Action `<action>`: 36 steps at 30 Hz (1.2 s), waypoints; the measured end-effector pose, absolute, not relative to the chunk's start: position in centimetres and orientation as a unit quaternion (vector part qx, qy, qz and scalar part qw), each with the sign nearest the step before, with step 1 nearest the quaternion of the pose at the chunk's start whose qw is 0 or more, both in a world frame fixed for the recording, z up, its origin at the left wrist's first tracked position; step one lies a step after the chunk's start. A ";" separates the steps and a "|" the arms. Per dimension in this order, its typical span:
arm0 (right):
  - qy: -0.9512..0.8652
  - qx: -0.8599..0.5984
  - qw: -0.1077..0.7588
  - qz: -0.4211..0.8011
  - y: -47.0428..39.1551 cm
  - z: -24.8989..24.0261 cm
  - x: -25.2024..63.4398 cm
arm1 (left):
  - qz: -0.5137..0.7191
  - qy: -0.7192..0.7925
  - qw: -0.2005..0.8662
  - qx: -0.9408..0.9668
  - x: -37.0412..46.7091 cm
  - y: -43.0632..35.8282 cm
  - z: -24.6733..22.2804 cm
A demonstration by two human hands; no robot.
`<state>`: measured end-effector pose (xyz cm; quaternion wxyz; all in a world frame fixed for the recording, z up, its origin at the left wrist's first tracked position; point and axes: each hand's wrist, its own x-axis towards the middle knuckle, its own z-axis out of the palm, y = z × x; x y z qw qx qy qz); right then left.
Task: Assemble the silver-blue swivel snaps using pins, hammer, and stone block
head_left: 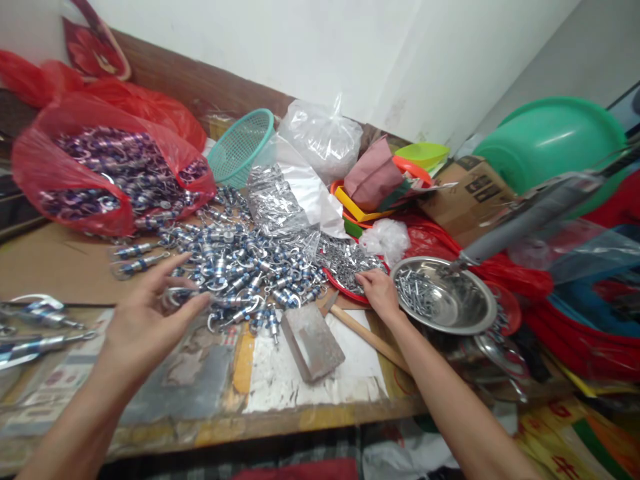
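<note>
My left hand (150, 317) is open, its thumb and fingers apart, at the near left side of a heap of silver-and-blue metal fittings with hooks and rings (235, 267). Some fittings show between its fingers, and none is clearly gripped. My right hand (380, 291) has its fingertips pinched together over small flat silver metal pieces (345, 260) in a red tray (345, 288). What lies between those fingertips is hidden. In front of the heap sits a metal block (313, 343), with a wooden-handled hammer (370, 338) lying just to its right.
A steel bowl (470, 303) with thin pins stands right of my right hand. Behind the heap are a red bag of similar fittings (45, 167), a teal basket (240, 147) and a clear plastic bag (320, 137). A grey bar (535, 220) slants over the bowl.
</note>
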<state>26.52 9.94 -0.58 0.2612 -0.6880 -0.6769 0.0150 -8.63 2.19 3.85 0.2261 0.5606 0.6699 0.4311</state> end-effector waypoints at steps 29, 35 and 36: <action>-0.771 -0.373 0.469 0.216 -3.0 3.6 16.1 | 0.457 0.497 0.560 0.480 0.1 -1.9 2.6; -0.880 -0.250 0.404 0.010 -3.3 3.5 17.4 | 0.431 0.481 0.595 0.479 -0.2 -1.8 3.0; -0.880 -0.250 0.405 0.000 -3.2 3.6 17.5 | 0.428 0.480 0.582 0.498 -0.2 -1.8 3.3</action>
